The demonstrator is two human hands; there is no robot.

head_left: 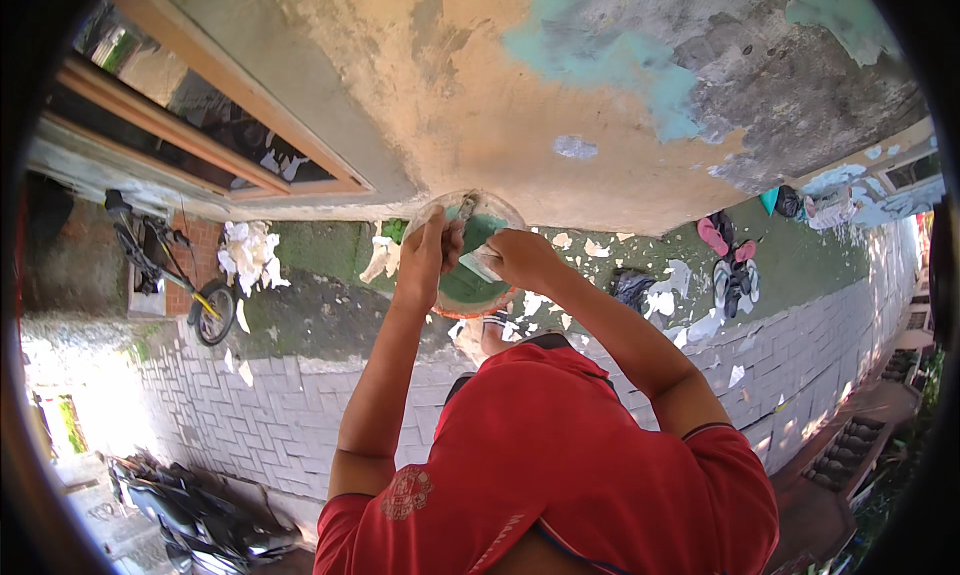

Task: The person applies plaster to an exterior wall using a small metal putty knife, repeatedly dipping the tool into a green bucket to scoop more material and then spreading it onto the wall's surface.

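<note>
Both my hands are over a round basin [508,213] with a pale, caked rim and a green inside, close to the wall. My left hand [436,241] is closed at the basin's left side. Beside its fingers a narrow grey-caked piece [467,206] sticks up; whether the hand grips it is hidden. In my right hand [522,259], the fingers are closed on a flat, pale-bladed scraper [482,266], its blade pointing left over the basin. My bare foot [492,341] shows partly below the basin.
Ahead rises a wall [480,105] with peeling paint and bare grey patches. Paint flakes [595,248] litter the green ground. A black plastic bag [631,289] and several sandals [722,275] lie right. Left are a window [200,115], a bicycle [205,300] and a motorcycle [190,510].
</note>
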